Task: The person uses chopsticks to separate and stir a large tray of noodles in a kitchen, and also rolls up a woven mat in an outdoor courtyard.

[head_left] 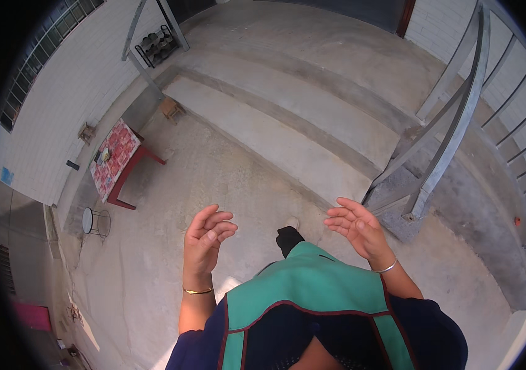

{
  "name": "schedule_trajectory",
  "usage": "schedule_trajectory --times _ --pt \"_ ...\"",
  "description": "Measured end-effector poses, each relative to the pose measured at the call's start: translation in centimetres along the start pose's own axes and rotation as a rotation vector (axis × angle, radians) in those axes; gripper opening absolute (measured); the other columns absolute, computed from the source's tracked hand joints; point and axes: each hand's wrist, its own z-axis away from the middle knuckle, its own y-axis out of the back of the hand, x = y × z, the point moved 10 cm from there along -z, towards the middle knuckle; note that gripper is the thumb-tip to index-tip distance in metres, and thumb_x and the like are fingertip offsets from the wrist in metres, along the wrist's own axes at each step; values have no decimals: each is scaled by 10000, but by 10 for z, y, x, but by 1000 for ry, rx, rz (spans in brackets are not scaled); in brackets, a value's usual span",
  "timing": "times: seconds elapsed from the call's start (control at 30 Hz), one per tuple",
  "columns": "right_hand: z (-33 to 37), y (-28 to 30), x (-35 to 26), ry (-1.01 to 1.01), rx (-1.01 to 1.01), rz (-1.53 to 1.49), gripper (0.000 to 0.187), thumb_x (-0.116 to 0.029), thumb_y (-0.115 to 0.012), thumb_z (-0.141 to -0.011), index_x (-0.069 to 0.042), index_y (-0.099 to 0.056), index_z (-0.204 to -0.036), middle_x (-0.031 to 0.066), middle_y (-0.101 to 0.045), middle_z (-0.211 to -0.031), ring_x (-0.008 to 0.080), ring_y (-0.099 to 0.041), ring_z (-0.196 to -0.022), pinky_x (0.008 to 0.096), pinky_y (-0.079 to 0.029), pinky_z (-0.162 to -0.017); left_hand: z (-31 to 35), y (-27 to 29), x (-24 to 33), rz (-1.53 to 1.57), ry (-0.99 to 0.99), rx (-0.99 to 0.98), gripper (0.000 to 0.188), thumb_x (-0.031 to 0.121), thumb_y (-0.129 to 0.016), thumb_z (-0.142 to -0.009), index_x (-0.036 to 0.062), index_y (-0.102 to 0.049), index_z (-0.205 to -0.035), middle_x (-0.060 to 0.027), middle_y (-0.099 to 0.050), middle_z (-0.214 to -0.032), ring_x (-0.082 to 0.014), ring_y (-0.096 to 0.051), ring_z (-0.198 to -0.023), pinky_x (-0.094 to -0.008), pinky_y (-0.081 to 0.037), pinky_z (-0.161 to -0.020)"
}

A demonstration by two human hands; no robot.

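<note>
My left hand (210,235) is raised in front of me, fingers loosely curved and apart, with nothing in it. A gold-coloured bangle (198,291) circles that wrist. To the right, my right hand (358,227) is held up at about the same height, its fingers spread and no object in them. On the right wrist sits a silver-coloured bangle (387,266). Both palms face inward across a wide gap. Below them is the green apron (312,277) with dark red trim that I wear over dark blue clothing. Neither hand touches anything.
Concrete steps (275,148) rise ahead, with a metal railing (454,135) at their right. Leftward stands a red-legged table (118,157) with a patterned cover. Near it are a round stool (95,222) and a small wooden stool (169,108). A shoe rack (157,46) stands beside the upper steps.
</note>
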Motion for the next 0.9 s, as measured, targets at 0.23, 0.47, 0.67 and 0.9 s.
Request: schedule_trajectory --times 0.23,0.47,0.67,0.9 --pt "-201 55 -66 175 50 20 679 -365 -599 -879 13 -323 -1372 182 -488 -1286 306 -529 -1150 402 -407 -993 -205 10 -38 43 246 -134 487 100 -599 -866 22 -432 -1317 -182 -564 -1213 -264 -622 -1011 -359 -502 -877" --pt "-368 89 -122 249 33 52 703 -374 -599 -882 1 -298 -1394 199 -458 -1326 316 -529 -1154 398 -422 -990 -390 72 -44 107 238 -130 487 143 -559 -905 14 -387 -1342 -199 -537 -1238 -279 -609 -1037 -366 -510 -884" --pt "-502 151 -116 150 153 16 677 -336 -612 -883 -8 -310 -1393 180 -459 -1335 312 -509 -1180 417 -384 -1016 -558 126 -90 200 361 -103 483 139 -582 -892 25 -410 -1329 -192 -555 -1217 -275 -620 -1015 -357 -519 -865" --pt "-672 129 -219 67 167 2 656 -339 -589 -899 -9 -311 -1393 192 -474 -1317 324 -501 -1191 425 -379 -1032 -731 145 -18 254 405 -25 475 148 -575 -895 25 -411 -1323 -196 -566 -1197 -287 -627 -1006 -366 -542 -844"
